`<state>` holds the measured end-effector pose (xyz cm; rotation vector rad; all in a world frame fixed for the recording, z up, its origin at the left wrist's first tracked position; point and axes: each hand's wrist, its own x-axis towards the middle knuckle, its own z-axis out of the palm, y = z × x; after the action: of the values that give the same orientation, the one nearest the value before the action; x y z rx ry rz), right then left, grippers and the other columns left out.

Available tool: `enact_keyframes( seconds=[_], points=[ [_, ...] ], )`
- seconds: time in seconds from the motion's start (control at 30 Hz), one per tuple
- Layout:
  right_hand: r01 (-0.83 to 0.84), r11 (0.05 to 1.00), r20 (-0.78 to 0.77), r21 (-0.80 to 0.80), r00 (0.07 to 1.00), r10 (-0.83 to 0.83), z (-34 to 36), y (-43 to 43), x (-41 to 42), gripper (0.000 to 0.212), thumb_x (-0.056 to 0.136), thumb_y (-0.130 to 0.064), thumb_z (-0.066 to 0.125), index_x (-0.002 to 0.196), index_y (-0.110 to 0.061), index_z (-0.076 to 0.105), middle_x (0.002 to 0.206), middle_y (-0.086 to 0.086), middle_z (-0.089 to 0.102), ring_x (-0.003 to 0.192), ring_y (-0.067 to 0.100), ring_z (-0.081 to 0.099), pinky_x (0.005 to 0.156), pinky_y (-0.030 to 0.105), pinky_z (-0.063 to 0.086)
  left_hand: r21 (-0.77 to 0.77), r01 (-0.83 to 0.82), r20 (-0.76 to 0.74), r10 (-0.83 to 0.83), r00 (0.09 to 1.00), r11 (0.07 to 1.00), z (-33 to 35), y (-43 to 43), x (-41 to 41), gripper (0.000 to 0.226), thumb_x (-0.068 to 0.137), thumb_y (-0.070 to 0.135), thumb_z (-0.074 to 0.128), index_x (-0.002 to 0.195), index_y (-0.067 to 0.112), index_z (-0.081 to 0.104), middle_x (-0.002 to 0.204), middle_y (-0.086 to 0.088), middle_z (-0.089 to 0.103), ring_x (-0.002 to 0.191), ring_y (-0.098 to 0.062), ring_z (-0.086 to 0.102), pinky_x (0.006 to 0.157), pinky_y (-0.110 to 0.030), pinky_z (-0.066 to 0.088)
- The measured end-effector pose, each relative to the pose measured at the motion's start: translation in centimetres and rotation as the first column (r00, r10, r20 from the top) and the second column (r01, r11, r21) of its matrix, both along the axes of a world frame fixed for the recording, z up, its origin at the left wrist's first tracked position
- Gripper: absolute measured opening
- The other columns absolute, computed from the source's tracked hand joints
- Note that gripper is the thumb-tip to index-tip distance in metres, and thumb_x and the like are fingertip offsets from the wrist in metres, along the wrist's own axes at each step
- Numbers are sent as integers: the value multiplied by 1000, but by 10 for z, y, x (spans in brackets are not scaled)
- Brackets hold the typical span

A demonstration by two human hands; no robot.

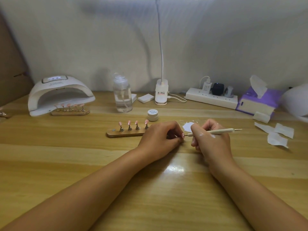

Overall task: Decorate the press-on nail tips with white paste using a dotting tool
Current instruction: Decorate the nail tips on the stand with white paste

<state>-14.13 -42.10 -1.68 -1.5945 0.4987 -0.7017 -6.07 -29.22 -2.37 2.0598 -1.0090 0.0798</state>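
My left hand (pixel 160 135) pinches a small stand with a pink nail tip (pixel 183 135) on it, low over the table. My right hand (pixel 210 139) grips a cream dotting tool (pixel 216 131) like a pen, its left point touching the pink tip. White paste smears mark the back of my right hand. A blob of white paste (pixel 188 126) lies on a clear sheet just behind the hands. A wooden holder (pixel 125 133) to the left carries several more pink nail tips on stands. A small white paste jar (pixel 152 114) stands behind it, lid on.
A white nail lamp (pixel 60 94) at back left shelters a second wooden holder of tips (pixel 70 111). A clear pump bottle (pixel 123 95), lamp base (pixel 161 94), power strip (pixel 211 97), purple tissue box (pixel 256 102) and loose white wipes (pixel 276 134) line the back and right.
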Motion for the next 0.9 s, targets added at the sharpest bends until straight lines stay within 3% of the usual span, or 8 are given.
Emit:
enact_keyframes(
  seconds=[0.13,0.37,0.57,0.77,0.9],
  points=[
    [9,1000,14,8,1000,-9,1,0,-1,30,80,-11,66,60,-14,44,45,7,56,49,17,49,65,36,40,-8,-6,-20,5,1000,1000,-1,0,0,16,83,15,74,81,29,68,84,12,73,82,0,67,80,-31,54],
    [11,1000,3,-5,1000,-11,0,0,0,30,80,-11,65,60,-15,44,45,5,56,54,21,50,63,37,41,-8,-8,-32,8,999,1000,0,0,-1,11,83,14,74,84,24,70,86,10,73,83,-1,67,81,-32,54],
    [5,1000,12,21,1000,-5,3,1,-2,27,82,-11,66,64,-14,46,46,5,58,39,8,48,47,25,40,-15,-7,-26,7,1000,1000,0,0,-1,13,83,14,75,82,26,70,82,12,72,81,-1,67,79,-33,54],
    [-4,1000,7,29,1000,4,4,2,-2,28,84,-11,66,65,-14,46,47,5,60,38,8,48,45,22,40,-13,-5,-22,5,1000,1000,0,0,-1,11,84,15,75,83,25,70,84,11,73,81,-1,67,79,-33,54],
    [-18,1000,-1,23,1000,18,4,3,-3,26,84,-11,66,66,-13,47,47,5,60,40,10,50,51,28,41,-13,1,-18,-1,1000,1000,0,0,0,11,84,15,75,83,24,70,83,12,72,81,0,67,79,-32,55]
  ],
)
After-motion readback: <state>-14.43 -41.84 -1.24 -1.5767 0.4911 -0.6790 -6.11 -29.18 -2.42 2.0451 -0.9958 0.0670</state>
